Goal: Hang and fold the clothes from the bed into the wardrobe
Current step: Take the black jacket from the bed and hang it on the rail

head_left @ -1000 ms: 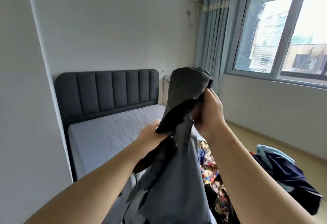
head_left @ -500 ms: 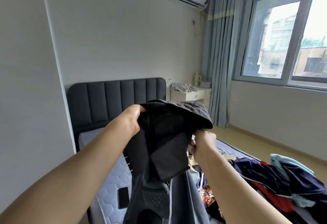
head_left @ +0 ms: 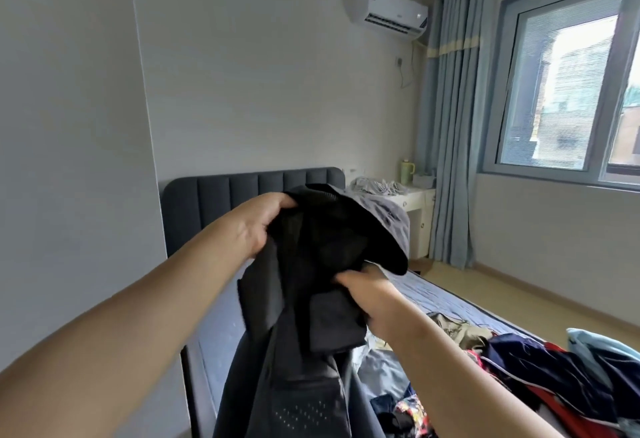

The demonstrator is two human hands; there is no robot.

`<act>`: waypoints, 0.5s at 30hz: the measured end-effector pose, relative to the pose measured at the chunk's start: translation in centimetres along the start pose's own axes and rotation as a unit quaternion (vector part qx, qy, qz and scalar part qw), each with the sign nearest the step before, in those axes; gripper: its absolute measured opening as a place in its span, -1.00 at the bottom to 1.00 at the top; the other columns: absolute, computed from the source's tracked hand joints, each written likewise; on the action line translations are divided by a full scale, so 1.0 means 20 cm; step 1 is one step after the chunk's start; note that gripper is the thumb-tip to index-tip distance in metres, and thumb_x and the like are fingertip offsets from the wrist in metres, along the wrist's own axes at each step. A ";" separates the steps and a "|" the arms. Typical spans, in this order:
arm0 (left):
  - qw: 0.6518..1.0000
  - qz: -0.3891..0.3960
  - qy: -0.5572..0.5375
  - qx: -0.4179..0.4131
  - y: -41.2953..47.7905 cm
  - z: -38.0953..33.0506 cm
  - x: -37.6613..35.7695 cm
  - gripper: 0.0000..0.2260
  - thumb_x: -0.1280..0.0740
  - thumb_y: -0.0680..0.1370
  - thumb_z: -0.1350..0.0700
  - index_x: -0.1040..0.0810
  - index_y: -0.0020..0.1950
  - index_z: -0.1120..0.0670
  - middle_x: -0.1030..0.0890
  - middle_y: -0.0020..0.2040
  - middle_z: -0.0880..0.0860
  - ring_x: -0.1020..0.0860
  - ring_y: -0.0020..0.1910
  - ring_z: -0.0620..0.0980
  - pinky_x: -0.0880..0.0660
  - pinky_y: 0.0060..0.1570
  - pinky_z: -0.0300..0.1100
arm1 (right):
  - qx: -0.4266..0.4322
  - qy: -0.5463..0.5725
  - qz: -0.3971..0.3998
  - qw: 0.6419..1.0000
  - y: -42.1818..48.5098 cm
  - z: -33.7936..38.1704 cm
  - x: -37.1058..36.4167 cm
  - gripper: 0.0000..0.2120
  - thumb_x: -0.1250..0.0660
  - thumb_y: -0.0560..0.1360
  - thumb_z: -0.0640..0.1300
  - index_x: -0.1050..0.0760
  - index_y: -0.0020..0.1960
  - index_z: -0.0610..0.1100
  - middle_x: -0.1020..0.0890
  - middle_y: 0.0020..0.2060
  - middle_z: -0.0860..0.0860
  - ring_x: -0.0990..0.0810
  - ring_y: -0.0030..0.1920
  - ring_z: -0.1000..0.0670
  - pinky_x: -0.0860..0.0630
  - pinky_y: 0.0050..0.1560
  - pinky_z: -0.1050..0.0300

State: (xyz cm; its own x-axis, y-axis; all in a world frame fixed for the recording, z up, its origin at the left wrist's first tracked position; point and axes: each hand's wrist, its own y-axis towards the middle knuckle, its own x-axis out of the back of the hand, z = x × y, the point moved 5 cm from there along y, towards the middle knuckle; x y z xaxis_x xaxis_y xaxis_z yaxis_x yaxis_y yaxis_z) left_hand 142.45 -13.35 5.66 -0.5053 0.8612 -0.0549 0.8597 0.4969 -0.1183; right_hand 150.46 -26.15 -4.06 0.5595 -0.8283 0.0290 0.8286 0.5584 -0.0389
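The person holds a dark grey, thin hooded jacket (head_left: 311, 264) up in the air above the blue-grey quilted bed (head_left: 446, 299), and its body hangs down toward the bed's near edge. The left hand (head_left: 256, 226) grips the jacket's upper edge with its fingers curled over the fabric. The right hand (head_left: 370, 295), lower, has its fingers closed into a bunch of cloth under the hood. Holding the jacket high at two points probably lets it hang free, so its shape can be sorted out for hanging. A heap of mixed coloured clothes (head_left: 540, 368) lies at the bed's foot end.

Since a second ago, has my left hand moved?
Yes. The left hand, gripping the dark garment, rose from mattress level to in front of the headboard.
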 end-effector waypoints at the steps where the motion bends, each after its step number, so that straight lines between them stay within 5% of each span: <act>1: 0.999 0.019 0.047 -0.008 -0.01 0.02 0.04 -0.80 -0.32 0.49 0.21 -0.67 -0.31 0.17 -0.67 -0.35 0.11 -0.64 -0.42 0.01 -0.53 -0.33 -0.18 | -0.011 0.047 -0.017 0.999 0.01 -0.02 0.00 -0.85 -0.27 0.48 -0.22 -0.52 0.03 -0.15 -0.64 -0.18 -0.12 -0.62 -0.18 -0.11 -0.57 -0.19 0.10; 3: 0.983 0.019 0.172 -0.070 -0.01 0.03 0.13 -0.94 -0.42 0.43 0.20 -0.63 -0.12 0.09 -0.68 -0.23 0.05 -0.66 -0.29 -0.04 -0.54 -0.32 -0.21 | -0.037 0.130 -0.019 0.991 0.01 -0.03 0.01 -0.88 -0.22 0.51 -0.19 -0.54 -0.06 -0.13 -0.64 -0.25 -0.11 -0.61 -0.23 -0.10 -0.54 -0.16 0.08; 8: 0.926 0.012 0.371 -0.074 -0.02 0.15 0.41 -0.63 -0.52 0.35 0.06 -0.53 0.11 -0.05 -0.61 0.03 -0.06 -0.60 -0.02 -0.09 -0.55 -0.02 -0.17 | -0.081 0.231 0.092 0.965 -0.03 0.10 -0.11 -0.69 -0.19 0.50 -0.09 -0.60 -0.25 -0.22 -0.64 -0.42 -0.10 -0.63 -0.33 -0.06 -0.52 -0.23 0.17; 11: 0.951 -0.008 0.304 -0.053 -0.03 0.32 0.54 -0.48 -0.42 0.44 -0.05 -0.32 0.34 -0.06 -0.53 0.14 -0.01 -0.54 0.10 -0.03 -0.48 0.13 -0.12 | -0.028 0.260 0.119 0.958 -0.02 0.20 -0.19 -0.47 -0.14 0.54 -0.16 -0.58 -0.55 -0.21 -0.60 -0.54 -0.07 -0.60 -0.53 0.00 -0.46 -0.56 0.30; 13: 0.965 -0.049 0.256 -0.025 -0.05 0.44 0.61 -0.41 -0.31 0.47 -0.21 -0.22 0.43 -0.06 -0.45 0.28 0.04 -0.45 0.24 0.04 -0.39 0.26 0.01 | 0.004 0.273 0.119 0.954 -0.01 0.24 -0.26 -0.41 -0.12 0.57 -0.19 -0.54 -0.61 -0.19 -0.57 -0.59 -0.04 -0.56 -0.58 0.04 -0.42 -0.60 0.34; 15: 0.973 0.008 0.231 0.000 -0.08 0.54 0.63 -0.38 -0.21 0.46 -0.35 -0.23 0.41 -0.07 -0.31 0.39 0.17 -0.34 0.36 0.14 -0.28 0.37 0.09 | 0.030 0.295 0.120 0.947 0.00 0.28 -0.35 -0.41 -0.09 0.60 -0.21 -0.54 -0.57 -0.14 -0.54 -0.63 0.01 -0.53 -0.61 0.11 -0.37 -0.63 0.38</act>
State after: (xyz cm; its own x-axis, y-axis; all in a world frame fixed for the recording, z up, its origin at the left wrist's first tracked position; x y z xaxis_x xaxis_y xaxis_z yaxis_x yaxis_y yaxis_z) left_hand 133.86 -4.57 -5.57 -0.4045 0.8253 0.3940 0.8674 0.4828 -0.1208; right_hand 146.61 -20.22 1.29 0.6402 -0.5488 -0.5376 0.6881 0.7208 0.0835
